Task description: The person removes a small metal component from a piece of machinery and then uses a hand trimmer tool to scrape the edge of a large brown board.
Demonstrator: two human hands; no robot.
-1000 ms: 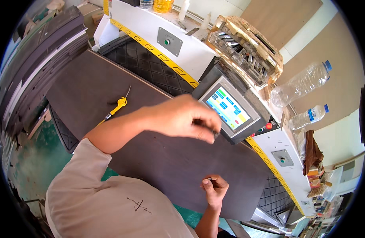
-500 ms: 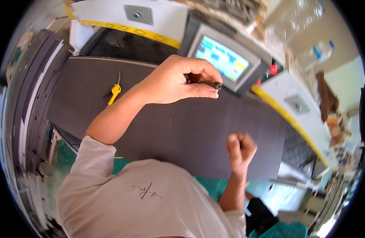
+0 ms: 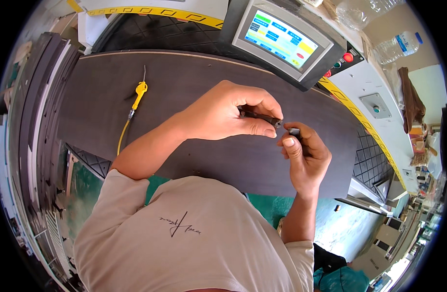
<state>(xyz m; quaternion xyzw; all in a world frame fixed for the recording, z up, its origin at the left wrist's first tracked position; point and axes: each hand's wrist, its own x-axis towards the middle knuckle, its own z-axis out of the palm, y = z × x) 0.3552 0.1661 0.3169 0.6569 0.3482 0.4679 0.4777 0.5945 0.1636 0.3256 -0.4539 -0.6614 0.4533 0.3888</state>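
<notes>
the screen [image 3: 281, 39] is the reference for all positions. the left hand [image 3: 227, 109] is below the screen, over the board [image 3: 204, 158]. its thumb and fingers are bent into a pinch around a short dark bar [image 3: 263, 117], with the tip of the bar protruding past the fingertips. the right hand [image 3: 309, 155] is also below the screen, farther from it than the left hand. its fingers are curled and its thumb lies against a small dark piece [image 3: 294, 132]; the full shape of this piece is hidden by the fingers. the bar and the piece are near each other below the screen; contact between them cannot be confirmed. the air gun [image 3: 140, 92], yellow with a thin metal nozzle [image 3: 144, 73], lies on the board to the left of the screen; its yellow hose [image 3: 122, 132] runs downward, away from the screen. the red button [image 3: 348, 57] is just beside the screen, to its right. the plastic bottle [image 3: 397, 47] is farther right of the screen. the stack of boards [image 3: 44, 100] is well apart from the screen, to its far left.
</notes>
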